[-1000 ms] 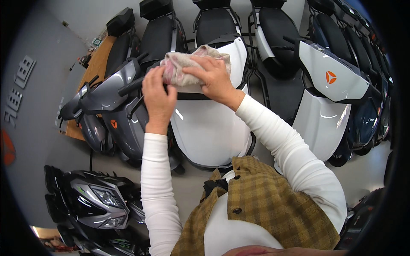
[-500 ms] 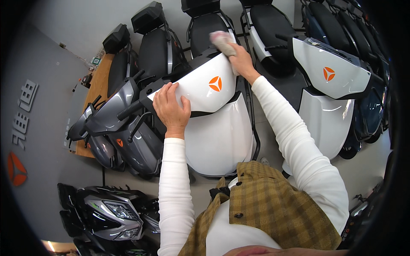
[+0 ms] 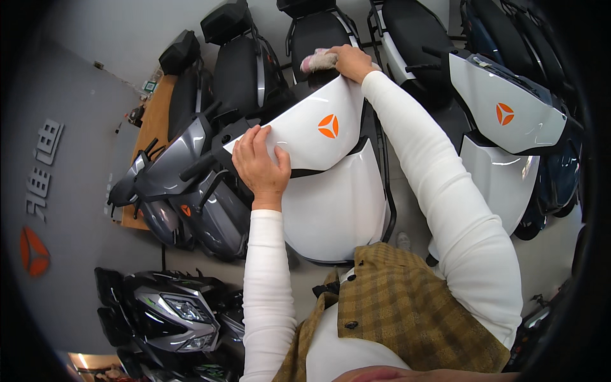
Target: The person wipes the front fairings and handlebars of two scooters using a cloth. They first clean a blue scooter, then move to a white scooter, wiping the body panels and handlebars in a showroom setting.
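In front of me stands a white scooter (image 3: pixel 337 207) with an orange emblem on its upper front panel (image 3: pixel 299 137). My left hand (image 3: pixel 262 162) rests on the left end of that panel, its fingers spread over the top edge. At the panel's far right corner, my right hand (image 3: pixel 353 63) is closed around a cloth (image 3: pixel 320 60), pale with pink patches, which bunches out to the left over the dark handlebar area. A little of the cloth also shows on the right side of the hand.
A second white scooter (image 3: pixel 509 118) stands to the right. Grey scooters (image 3: pixel 172 159) crowd the left side, beside a wooden counter (image 3: pixel 153 121). A black and silver scooter (image 3: pixel 172 312) is at the lower left. Black seats (image 3: pixel 238 79) line the back.
My right hand has turned over the panel's far right corner, and the cloth now lies leftward instead of pointing up. My left hand stays on the panel. The whole view has shifted slightly.
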The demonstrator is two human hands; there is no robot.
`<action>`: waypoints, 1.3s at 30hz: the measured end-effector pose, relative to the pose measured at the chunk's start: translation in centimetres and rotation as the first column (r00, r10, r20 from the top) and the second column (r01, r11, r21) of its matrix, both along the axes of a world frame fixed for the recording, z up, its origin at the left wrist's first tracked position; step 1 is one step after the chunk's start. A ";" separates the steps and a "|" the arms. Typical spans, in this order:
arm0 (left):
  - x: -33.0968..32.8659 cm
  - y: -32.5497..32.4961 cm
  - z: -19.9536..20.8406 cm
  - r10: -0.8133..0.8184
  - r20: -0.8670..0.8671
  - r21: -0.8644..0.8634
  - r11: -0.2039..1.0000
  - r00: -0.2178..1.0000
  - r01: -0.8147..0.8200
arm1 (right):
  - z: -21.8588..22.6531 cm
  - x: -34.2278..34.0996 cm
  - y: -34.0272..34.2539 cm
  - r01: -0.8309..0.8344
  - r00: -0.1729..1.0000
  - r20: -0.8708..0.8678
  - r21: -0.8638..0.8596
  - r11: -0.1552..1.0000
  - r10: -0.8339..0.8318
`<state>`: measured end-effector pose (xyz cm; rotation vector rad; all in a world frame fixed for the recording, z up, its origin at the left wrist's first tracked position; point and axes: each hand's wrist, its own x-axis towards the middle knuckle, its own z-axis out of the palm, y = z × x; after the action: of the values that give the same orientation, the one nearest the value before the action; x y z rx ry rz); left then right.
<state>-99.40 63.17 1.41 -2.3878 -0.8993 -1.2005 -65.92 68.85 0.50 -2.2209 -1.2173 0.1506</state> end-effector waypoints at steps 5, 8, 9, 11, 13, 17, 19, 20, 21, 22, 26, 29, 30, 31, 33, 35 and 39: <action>0.0 0.2 -0.1 0.020 0.005 0.029 0.999 1.000 -0.020 | -4.4 0.9 -2.1 0.176 0.953 -0.288 0.279 0.944 -0.092; 0.2 0.3 -0.2 0.008 0.016 0.033 0.999 1.000 -0.008 | -7.8 -0.2 -5.3 0.241 0.861 -0.509 0.379 0.893 -0.016; 0.2 0.4 -0.2 0.010 0.014 0.051 0.999 1.000 -0.010 | -8.7 -1.3 -6.2 0.302 0.785 -0.619 0.401 0.865 0.012; 0.3 0.3 -0.1 0.011 0.011 0.063 0.998 1.000 -0.012 | -9.9 -3.8 -8.4 0.431 0.568 -0.817 0.395 0.811 0.095; 0.3 0.2 -0.1 0.017 0.012 0.059 0.998 1.000 -0.017 | -10.4 -7.1 -10.4 0.493 0.507 -0.849 0.428 0.757 0.150; 0.2 0.1 0.0 -0.007 0.018 0.060 0.998 1.000 0.006 | -9.5 -12.1 -13.3 0.275 0.852 -0.516 0.588 0.761 0.092; 0.2 0.2 0.0 -0.020 0.020 0.072 0.997 1.000 0.018 | -9.2 -13.6 -15.2 0.261 0.819 -0.554 0.596 0.759 0.153; 0.2 0.3 0.0 -0.023 0.026 0.076 0.997 0.999 0.021 | -9.2 -14.4 -16.0 0.245 0.805 -0.560 0.613 0.751 0.195; 0.1 0.3 -0.1 -0.031 0.030 0.069 0.997 0.999 0.029 | -9.4 -15.4 -16.9 0.262 0.780 -0.588 0.617 0.742 0.214; 0.1 0.3 -0.2 -0.038 0.035 0.065 0.997 0.999 0.036 | -9.8 -16.1 -18.1 0.245 0.735 -0.618 0.624 0.742 0.278; -0.2 0.3 -0.3 -0.034 0.038 0.031 0.999 0.999 0.032 | -11.1 -15.1 -21.4 0.306 0.575 -0.665 0.715 0.629 0.476; -0.2 0.3 -0.4 -0.022 0.039 0.033 0.999 0.999 0.020 | -11.4 -11.4 -22.6 0.381 0.792 -0.591 0.673 0.634 0.151; -0.2 0.3 -0.4 -0.022 0.047 0.042 0.999 0.999 0.020 | -11.4 -10.5 -22.9 0.391 0.864 -0.501 0.621 0.679 -0.040; -0.2 0.3 -0.4 -0.022 0.055 0.048 0.999 0.998 0.019 | -11.4 -9.9 -23.2 0.296 0.934 -0.349 0.646 0.704 -0.072; -0.2 0.3 -0.5 -0.023 0.065 0.040 0.999 0.998 0.020 | -11.6 -9.4 -23.2 -0.012 0.999 -0.032 0.597 0.802 0.039; -0.2 0.4 -0.7 -0.020 0.068 0.039 0.999 0.997 0.018 | -11.7 -9.5 -22.6 -0.270 0.941 0.303 0.416 0.868 0.148; -0.1 0.4 -0.7 -0.005 0.070 0.034 0.999 0.998 0.003 | -12.1 -7.7 -20.2 -0.332 0.855 0.489 0.263 0.906 0.172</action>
<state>-99.55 63.62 0.73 -2.3355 -0.8887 -1.2976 -73.62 48.62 -11.63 -1.8302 -1.6489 -0.4771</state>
